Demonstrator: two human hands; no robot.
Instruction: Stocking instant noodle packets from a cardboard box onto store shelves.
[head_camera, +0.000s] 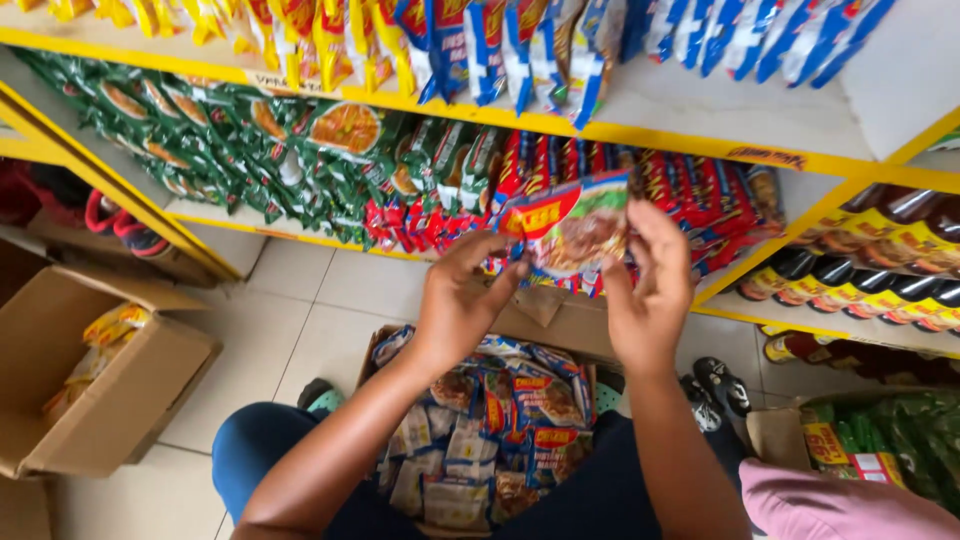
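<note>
Judging from its crinkled foil skin, the noodle packet (575, 225) is likely light, soft at the edges and brittle inside, so it is best taken by its side seams rather than squeezed across the middle. Nearest, an open cardboard box (560, 325) on the person's lap is seen filled with more such packets. Above it, the packet is held upright between both hands: the left hand (462, 300) is pinched on its left edge, the right hand (650, 290) is pressed along its right edge. The packet is red with a blue corner and a pictured bowl of food. Beyond, it is held just before the front edge of the yellow shelf (300, 238), where red packets (690, 190) and green packets (250, 140) are stood in rows.
</note>
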